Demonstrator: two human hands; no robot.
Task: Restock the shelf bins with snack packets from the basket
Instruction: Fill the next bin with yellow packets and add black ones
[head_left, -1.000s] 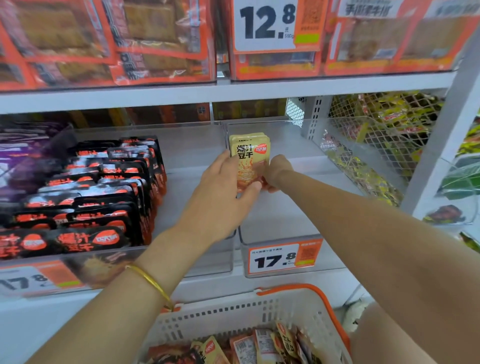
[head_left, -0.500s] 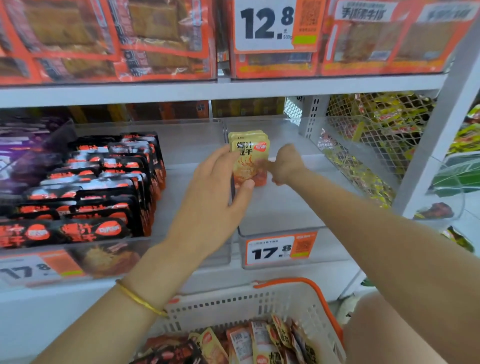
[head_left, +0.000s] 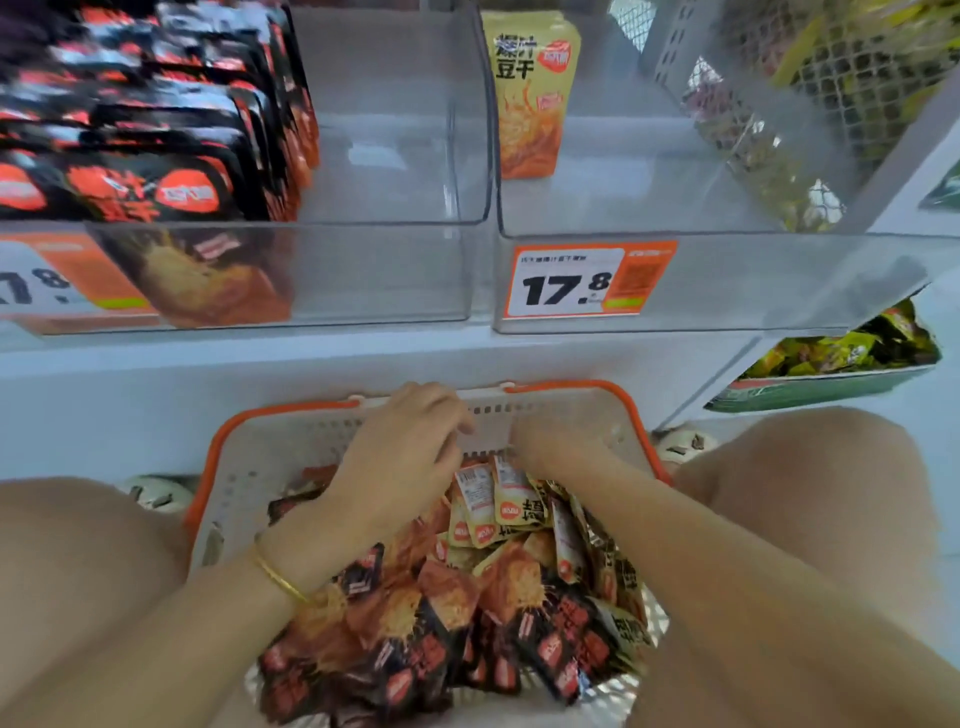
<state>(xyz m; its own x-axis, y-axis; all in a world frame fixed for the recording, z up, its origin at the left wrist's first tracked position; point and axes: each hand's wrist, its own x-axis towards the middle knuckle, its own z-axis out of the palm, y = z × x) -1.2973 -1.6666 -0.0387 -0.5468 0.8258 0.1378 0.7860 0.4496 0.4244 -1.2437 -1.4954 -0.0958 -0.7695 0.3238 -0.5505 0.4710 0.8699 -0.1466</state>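
From the head camera, the left hand (head_left: 400, 457) and right hand (head_left: 556, 447) are down in the white slotted basket with an orange rim (head_left: 223, 447), over small yellow foil snack packets (head_left: 498, 509). The fingers curl downward, and I cannot tell if they grip anything. The packets look light, limp and slick, so they are probably best pinched several at a time across their flat faces.

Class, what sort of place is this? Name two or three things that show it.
Most likely a shop's snack aisle: an orange price tag reading 17.8 on a clear shelf bin, rows of black snack packets, and a basket of more packets.
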